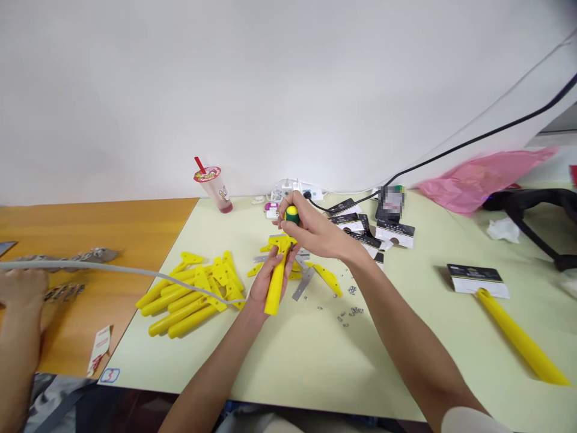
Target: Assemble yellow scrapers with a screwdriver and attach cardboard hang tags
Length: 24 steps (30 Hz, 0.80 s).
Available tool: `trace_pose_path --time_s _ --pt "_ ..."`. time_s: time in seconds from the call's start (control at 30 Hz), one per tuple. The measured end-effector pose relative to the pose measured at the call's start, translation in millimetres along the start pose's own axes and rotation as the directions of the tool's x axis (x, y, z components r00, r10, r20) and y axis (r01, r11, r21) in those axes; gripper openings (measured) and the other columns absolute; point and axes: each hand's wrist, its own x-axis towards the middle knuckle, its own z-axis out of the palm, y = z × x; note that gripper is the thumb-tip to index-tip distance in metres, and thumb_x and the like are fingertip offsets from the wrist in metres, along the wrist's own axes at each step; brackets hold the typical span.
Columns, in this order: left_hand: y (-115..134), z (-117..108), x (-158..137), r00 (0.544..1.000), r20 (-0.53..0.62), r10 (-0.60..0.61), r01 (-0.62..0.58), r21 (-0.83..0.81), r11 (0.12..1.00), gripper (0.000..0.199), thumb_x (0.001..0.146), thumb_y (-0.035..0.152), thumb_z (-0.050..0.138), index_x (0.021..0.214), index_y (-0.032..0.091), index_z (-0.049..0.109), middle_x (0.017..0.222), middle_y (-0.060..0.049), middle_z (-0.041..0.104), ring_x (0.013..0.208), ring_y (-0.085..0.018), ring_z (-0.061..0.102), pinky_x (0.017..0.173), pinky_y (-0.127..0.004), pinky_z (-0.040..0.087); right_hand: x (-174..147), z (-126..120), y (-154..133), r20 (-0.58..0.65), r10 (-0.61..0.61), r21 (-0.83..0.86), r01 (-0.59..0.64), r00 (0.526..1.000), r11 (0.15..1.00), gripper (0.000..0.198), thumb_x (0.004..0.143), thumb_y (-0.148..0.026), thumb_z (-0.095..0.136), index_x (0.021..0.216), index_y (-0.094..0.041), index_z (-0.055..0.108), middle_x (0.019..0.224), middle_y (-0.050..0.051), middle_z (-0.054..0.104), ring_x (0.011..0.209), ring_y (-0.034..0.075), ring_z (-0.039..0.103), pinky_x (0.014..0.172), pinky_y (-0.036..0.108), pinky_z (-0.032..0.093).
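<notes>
My left hand (262, 281) is wrapped round a yellow plastic scraper (276, 282), its handle pointing down toward me. Above the scraper's head, my right hand (311, 228) grips a screwdriver (292, 213) by its green and yellow handle; its tip is hidden. Beneath and behind my hands lie metal blades (303, 284) and small yellow clamp pieces (327, 279). Loose screws and nuts (356, 310) are scattered to the right of them. On the left rests a pile of yellow scraper handles (189, 300).
A drink cup with a red straw (219, 189) stands at the back left. Black and white card headers (351, 222) lie at the back right, near a pink bag (478, 177). A carded scraper (518, 337) is far right. Another person's hand (22, 288) is far left.
</notes>
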Motion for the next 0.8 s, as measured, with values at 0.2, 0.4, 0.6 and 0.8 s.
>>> trace_pose_path --time_s 0.2,0.4,0.6,0.8 --pt "1.1 -1.8 -1.1 1.0 0.004 0.006 -0.006 -0.003 1.0 0.047 0.093 0.003 0.07 0.135 0.021 0.062 0.148 -0.01 0.07 0.131 -0.021 0.072 0.104 -0.021 0.061 1.4 5.0 3.4 -0.006 -0.023 -0.013 0.023 1.0 1.0 0.013 0.1 -0.026 0.055 0.11 -0.026 0.046 0.108 0.005 0.059 0.099 0.023 0.062 0.069 0.035 0.052" --pt "-0.8 -6.2 0.3 0.999 0.028 0.027 -0.029 0.061 0.998 0.05 0.09 0.008 0.074 0.136 0.023 0.061 0.148 -0.009 0.07 0.131 -0.022 0.072 0.107 -0.025 0.061 -0.3 8.3 -1.3 0.02 -0.005 0.006 0.005 1.0 1.0 0.014 0.099 -0.025 0.056 0.109 -0.028 0.048 0.103 0.003 0.059 0.09 0.022 0.064 0.076 0.042 0.057" --pt "-0.3 -6.5 0.8 0.998 0.055 0.022 -0.025 0.058 0.998 0.039 0.09 0.01 0.075 0.125 0.022 0.063 0.148 -0.01 0.069 0.136 -0.025 0.069 0.115 -0.032 0.058 -0.3 5.3 -3.7 0.029 0.0 -0.042 0.001 1.0 0.999 0.011 0.101 -0.026 0.055 0.109 -0.027 0.048 0.104 0.003 0.06 0.085 0.02 0.065 0.071 0.038 0.054" --pt "1.1 -8.2 2.2 0.996 0.088 -0.006 0.002 0.035 0.999 0.034 0.089 0.009 0.076 0.116 0.022 0.06 0.14 -0.012 0.073 0.13 -0.025 0.072 0.116 -0.037 0.058 -1.1 2.6 -4.9 0.023 -0.039 -0.068 0.041 0.999 0.997 0.009 0.102 -0.025 0.053 0.109 -0.026 0.047 0.11 0.004 0.058 0.103 0.023 0.065 0.077 0.038 0.053"
